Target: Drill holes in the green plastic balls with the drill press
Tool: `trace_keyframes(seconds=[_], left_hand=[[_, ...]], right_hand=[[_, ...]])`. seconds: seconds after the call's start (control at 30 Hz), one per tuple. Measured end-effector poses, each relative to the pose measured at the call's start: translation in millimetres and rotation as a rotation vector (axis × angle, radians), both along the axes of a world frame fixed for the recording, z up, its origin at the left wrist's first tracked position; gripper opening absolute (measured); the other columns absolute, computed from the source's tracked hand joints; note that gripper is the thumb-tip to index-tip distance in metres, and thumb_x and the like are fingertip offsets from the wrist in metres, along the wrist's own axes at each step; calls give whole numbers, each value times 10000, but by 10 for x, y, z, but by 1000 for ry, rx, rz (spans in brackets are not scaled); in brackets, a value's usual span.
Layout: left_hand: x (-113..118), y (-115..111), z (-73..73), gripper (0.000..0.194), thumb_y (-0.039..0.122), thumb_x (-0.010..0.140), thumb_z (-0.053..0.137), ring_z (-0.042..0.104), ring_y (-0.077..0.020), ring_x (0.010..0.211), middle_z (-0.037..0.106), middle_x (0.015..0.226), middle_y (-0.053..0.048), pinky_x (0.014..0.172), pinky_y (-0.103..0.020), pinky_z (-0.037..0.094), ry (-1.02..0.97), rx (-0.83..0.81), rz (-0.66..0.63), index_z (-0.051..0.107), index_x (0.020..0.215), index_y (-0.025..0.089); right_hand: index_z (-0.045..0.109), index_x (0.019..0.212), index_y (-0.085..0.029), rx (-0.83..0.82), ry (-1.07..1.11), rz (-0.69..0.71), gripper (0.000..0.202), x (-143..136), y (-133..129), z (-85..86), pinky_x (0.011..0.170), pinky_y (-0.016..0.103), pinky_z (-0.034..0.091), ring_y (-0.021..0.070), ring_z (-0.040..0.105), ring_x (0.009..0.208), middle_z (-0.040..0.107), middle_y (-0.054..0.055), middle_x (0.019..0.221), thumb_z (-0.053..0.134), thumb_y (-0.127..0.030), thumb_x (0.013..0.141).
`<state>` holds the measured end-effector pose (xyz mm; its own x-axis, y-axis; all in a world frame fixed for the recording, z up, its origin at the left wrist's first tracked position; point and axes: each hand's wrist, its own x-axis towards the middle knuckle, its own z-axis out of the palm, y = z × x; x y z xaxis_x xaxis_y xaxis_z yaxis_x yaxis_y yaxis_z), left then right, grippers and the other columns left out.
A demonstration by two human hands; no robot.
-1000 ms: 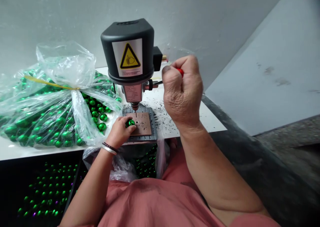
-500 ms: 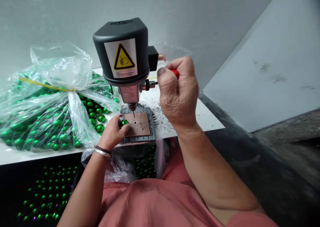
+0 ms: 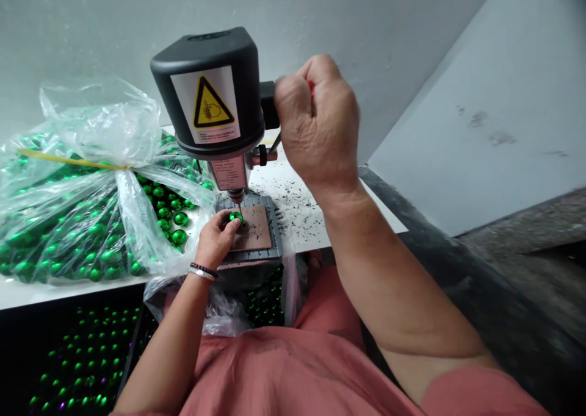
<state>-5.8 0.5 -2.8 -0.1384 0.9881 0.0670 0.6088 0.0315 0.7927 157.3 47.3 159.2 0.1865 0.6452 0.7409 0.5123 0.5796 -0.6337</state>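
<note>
Between thumb and fingers, my left hand (image 3: 217, 238) pinches a shiny green ball (image 3: 236, 217). The ball is on or just above the brown board (image 3: 257, 233) on the base of a small drill press (image 3: 208, 93). Right over the ball is the thin drill bit (image 3: 240, 207); whether it touches the ball I cannot tell. My right hand (image 3: 320, 120) is closed around the press's feed lever, whose rod (image 3: 275, 141) shows below the fist. A bit of the red knob (image 3: 311, 88) shows between the fingers.
A tied clear plastic bag (image 3: 137, 202) of green balls lies left on the white table (image 3: 389, 221), with several loose balls (image 3: 179, 228) beside it. Dark shavings (image 3: 297, 211) litter the table right of the press. Below left stands a black tray (image 3: 22, 337) with rows of green balls.
My left hand has moved the green ball right, from the board's left side to under the drill bit. My right hand, still gripping the lever, has risen slightly.
</note>
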Motion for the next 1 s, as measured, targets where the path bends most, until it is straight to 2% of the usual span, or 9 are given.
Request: trace_keyframes(seconds=[0.13, 0.27, 0.4, 0.47, 0.53, 0.7, 0.87, 1.0], left_hand=[[7, 5, 11, 285, 371, 772, 497, 617, -162, 829, 688, 894, -19, 750, -258, 447, 49, -6, 3, 613, 971, 203], [23, 3, 30, 325, 379, 741, 543, 608, -165, 765, 684, 836, -13, 701, -265, 446, 169, -13, 15, 624, 1006, 210], [66, 24, 23, 361, 344, 706, 601, 585, -205, 925, 676, 994, -53, 854, -334, 420, 304, 38, -9, 638, 1036, 202], [78, 44, 7, 375, 324, 692, 619, 554, -218, 1023, 653, 1082, -62, 924, -357, 386, 293, 54, -20, 643, 1043, 193], [74, 64, -13, 398, 320, 678, 631, 552, -218, 1038, 655, 1080, -57, 931, -358, 388, 226, 34, -24, 643, 1054, 191], [41, 82, -51, 429, 306, 630, 667, 591, -208, 960, 684, 984, -18, 873, -326, 431, 19, -9, -10, 653, 1049, 216], [50, 72, -52, 406, 273, 605, 681, 598, -200, 926, 695, 924, 0, 846, -307, 443, -69, -6, 2, 673, 1008, 223], [59, 70, -50, 393, 261, 610, 678, 594, -202, 931, 696, 930, -6, 845, -314, 443, -62, 1, -14, 676, 1001, 220]], right_hand=[[226, 549, -206, -118, -18, -42, 384, -19, 107, 116, 530, 217, 334, 74, 283, 522, 273, -36, 545, 508, -281, 799], [221, 564, -214, -124, -38, -65, 375, -31, 108, 117, 549, 225, 360, 82, 317, 530, 292, -32, 558, 492, -287, 812], [228, 564, -214, -108, -20, -49, 370, -27, 104, 110, 555, 228, 361, 82, 308, 530, 294, -31, 558, 500, -279, 806], [232, 564, -214, -109, -11, -44, 367, -22, 106, 102, 547, 228, 355, 79, 302, 528, 291, -32, 562, 503, -276, 804], [243, 578, -215, -76, 4, -13, 346, -16, 89, 69, 529, 225, 346, 76, 296, 521, 293, -35, 564, 492, -285, 807], [313, 645, -209, 138, 41, 75, 227, 4, -97, -153, 488, 200, 332, 58, 283, 501, 302, -52, 556, 441, -296, 811], [377, 686, -199, 196, 9, 11, 111, 27, -315, -451, 509, 175, 346, 29, 309, 495, 346, -68, 575, 460, -182, 758], [402, 710, -203, 244, -40, -25, 82, 35, -373, -645, 496, 185, 345, 32, 343, 486, 363, -70, 552, 455, -190, 772]])
